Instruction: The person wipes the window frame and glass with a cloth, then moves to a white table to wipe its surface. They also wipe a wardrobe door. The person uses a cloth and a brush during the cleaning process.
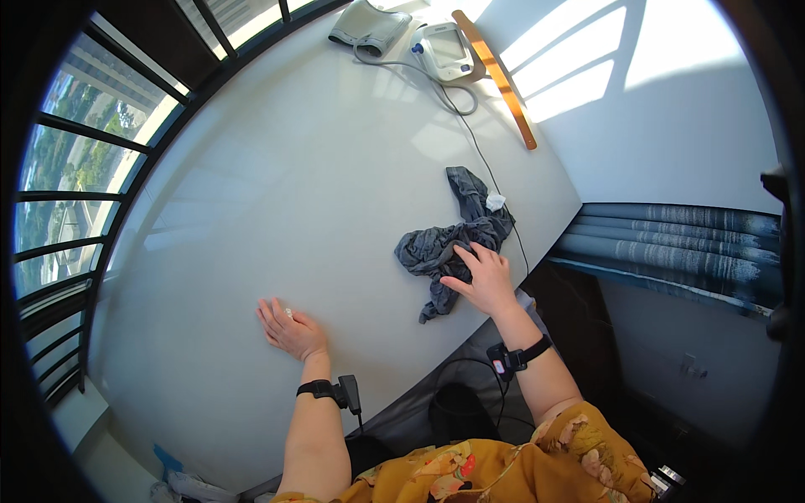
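On the white tabletop [251, 207] a crumpled dark grey cloth [427, 248] lies in a twisted heap right of the middle. My right hand [487, 283] is over its lower right side, fingertips on or just above the fabric, fingers spread; a firm grip does not show. My left hand [290, 330] rests on the tabletop to the left, with a small whitish scrap [288, 312] between thumb and fingers. Whether it is pinched or only lies there, I cannot tell. A crumpled white tissue [495, 201] sits on the cloth's upper right part, beside a thin black cable.
At the far edge stand a blood pressure monitor [444, 51] with a tube and a grey arm cuff [371, 28]. A flat orange-brown strip [497, 78] lies near the wall. Barred windows line the left; blue patterned fabric [666, 251] hangs at right.
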`<move>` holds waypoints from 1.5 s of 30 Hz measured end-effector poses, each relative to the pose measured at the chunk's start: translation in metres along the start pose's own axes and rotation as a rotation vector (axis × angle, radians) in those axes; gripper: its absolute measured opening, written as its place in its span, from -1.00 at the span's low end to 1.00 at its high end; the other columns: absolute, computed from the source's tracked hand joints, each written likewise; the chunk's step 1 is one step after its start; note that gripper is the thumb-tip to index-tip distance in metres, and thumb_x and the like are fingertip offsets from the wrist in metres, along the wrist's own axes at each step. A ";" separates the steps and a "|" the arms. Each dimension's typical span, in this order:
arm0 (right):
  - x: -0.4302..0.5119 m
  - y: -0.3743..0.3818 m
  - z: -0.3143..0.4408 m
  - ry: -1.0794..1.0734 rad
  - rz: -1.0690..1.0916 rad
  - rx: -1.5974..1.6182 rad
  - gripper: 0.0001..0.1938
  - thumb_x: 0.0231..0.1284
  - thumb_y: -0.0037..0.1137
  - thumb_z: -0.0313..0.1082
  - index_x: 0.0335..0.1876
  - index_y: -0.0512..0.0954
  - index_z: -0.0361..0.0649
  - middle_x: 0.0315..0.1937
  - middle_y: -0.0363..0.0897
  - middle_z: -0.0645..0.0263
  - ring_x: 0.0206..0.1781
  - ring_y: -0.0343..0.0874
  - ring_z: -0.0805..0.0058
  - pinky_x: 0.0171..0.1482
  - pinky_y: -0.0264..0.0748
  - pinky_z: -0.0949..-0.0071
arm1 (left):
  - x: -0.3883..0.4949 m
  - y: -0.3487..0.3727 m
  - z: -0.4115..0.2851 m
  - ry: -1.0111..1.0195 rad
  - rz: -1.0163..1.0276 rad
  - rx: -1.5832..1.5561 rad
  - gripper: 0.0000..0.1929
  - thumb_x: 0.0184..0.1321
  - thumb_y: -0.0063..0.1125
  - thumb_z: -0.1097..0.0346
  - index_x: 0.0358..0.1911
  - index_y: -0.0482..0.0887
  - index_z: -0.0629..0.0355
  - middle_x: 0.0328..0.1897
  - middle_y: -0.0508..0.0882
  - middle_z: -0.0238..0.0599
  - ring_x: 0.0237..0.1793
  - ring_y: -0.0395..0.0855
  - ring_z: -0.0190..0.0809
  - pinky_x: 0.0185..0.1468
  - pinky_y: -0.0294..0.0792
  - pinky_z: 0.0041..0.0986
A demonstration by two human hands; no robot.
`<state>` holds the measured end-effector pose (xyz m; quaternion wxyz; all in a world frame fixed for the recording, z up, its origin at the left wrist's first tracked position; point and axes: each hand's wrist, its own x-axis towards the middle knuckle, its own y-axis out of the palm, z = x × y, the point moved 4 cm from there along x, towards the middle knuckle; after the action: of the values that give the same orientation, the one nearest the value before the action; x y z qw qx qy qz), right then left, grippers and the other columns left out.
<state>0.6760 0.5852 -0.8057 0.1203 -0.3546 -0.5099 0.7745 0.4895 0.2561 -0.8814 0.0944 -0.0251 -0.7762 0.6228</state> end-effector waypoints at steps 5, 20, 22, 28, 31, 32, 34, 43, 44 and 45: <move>0.036 -0.056 0.011 0.077 -0.266 0.102 -0.06 -0.01 0.29 0.44 0.43 0.37 -0.01 0.50 0.14 -0.03 0.51 0.16 -0.10 0.37 0.19 -0.23 | -0.001 0.004 0.003 -0.007 0.008 0.036 -0.47 0.29 -0.04 0.39 0.38 0.35 0.05 0.60 0.26 -0.22 0.59 0.15 -0.04 0.48 0.04 0.02; 0.276 -0.107 -0.069 0.019 -0.365 0.111 -0.29 0.37 -0.11 -0.22 0.60 0.00 -0.15 0.60 0.06 0.14 0.51 0.24 0.09 0.48 0.26 0.20 | -0.002 0.003 0.002 0.028 -0.038 0.069 -0.52 0.38 -0.09 0.34 0.38 0.37 0.06 0.57 0.31 -0.15 0.55 0.22 0.02 0.47 0.06 -0.02; 0.294 -0.106 -0.070 0.068 -0.237 -0.020 -0.27 0.42 -0.15 -0.07 0.62 -0.05 -0.10 0.64 -0.02 0.25 0.54 0.19 0.12 0.50 0.23 0.21 | -0.002 0.004 0.002 0.023 -0.032 0.060 -0.52 0.37 -0.09 0.34 0.38 0.37 0.06 0.57 0.31 -0.15 0.55 0.22 0.02 0.47 0.06 -0.01; 0.282 -0.099 -0.076 0.035 -0.123 -0.304 -0.13 0.45 -0.29 0.35 0.65 -0.15 -0.07 0.67 -0.11 0.35 0.63 0.03 0.18 0.52 0.17 0.16 | -0.001 0.003 0.002 0.024 -0.027 0.055 -0.51 0.36 -0.10 0.34 0.38 0.37 0.06 0.57 0.31 -0.13 0.55 0.22 0.02 0.47 0.05 0.00; 0.241 -0.085 -0.102 0.139 -0.103 -0.306 -0.09 0.43 -0.30 0.39 0.65 -0.14 -0.12 0.66 -0.10 0.27 0.65 -0.02 0.15 0.52 0.16 0.13 | -0.001 0.003 0.001 0.025 -0.030 0.028 -0.52 0.37 -0.11 0.34 0.38 0.38 0.06 0.57 0.31 -0.13 0.54 0.23 0.02 0.47 0.05 0.00; 0.220 -0.077 -0.113 0.185 -0.087 -0.216 -0.08 0.43 -0.29 0.39 0.64 -0.14 -0.14 0.66 -0.11 0.22 0.65 -0.03 0.13 0.53 0.14 0.09 | -0.001 0.002 0.001 0.029 -0.033 0.027 -0.52 0.37 -0.11 0.34 0.37 0.38 0.06 0.57 0.31 -0.13 0.54 0.23 0.03 0.47 0.05 0.00; 0.163 -0.064 -0.146 0.263 -0.027 -0.146 -0.07 0.42 -0.25 0.38 0.64 -0.14 -0.17 0.65 -0.07 0.14 0.65 -0.03 0.09 0.53 0.11 0.04 | -0.002 0.002 0.000 0.037 -0.036 0.023 -0.54 0.39 -0.12 0.33 0.37 0.38 0.06 0.57 0.31 -0.13 0.53 0.24 0.03 0.47 0.06 -0.01; 0.003 -0.081 -0.257 0.570 -0.229 -0.027 -0.61 0.29 0.04 -0.47 0.21 0.54 0.04 -0.12 0.72 -0.01 -0.04 0.69 -0.01 0.00 0.59 0.03 | -0.002 0.004 0.002 0.049 -0.039 0.031 -0.54 0.38 -0.09 0.34 0.35 0.38 0.05 0.58 0.29 -0.19 0.56 0.20 -0.02 0.45 0.08 -0.04; 0.012 -0.082 -0.242 0.402 -0.296 -0.305 -0.58 0.28 0.04 -0.48 0.25 0.52 0.06 -0.13 0.71 -0.02 -0.04 0.69 -0.01 -0.02 0.59 0.02 | -0.002 0.004 0.002 0.045 -0.042 0.034 -0.54 0.38 -0.09 0.34 0.35 0.39 0.05 0.58 0.30 -0.19 0.56 0.20 -0.02 0.45 0.08 -0.04; 0.024 -0.081 -0.233 0.366 -0.227 -0.397 -0.54 0.27 0.06 -0.48 0.29 0.50 0.09 -0.11 0.71 -0.03 -0.03 0.69 -0.01 -0.02 0.60 0.03 | -0.002 0.004 0.003 0.031 -0.032 0.039 -0.54 0.38 -0.09 0.34 0.35 0.39 0.05 0.57 0.30 -0.19 0.56 0.21 -0.03 0.45 0.08 -0.04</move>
<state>0.8011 0.7995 -0.7984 0.2245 -0.4456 -0.6579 0.5641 0.4903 0.2540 -0.8863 0.1166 -0.0204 -0.7627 0.6358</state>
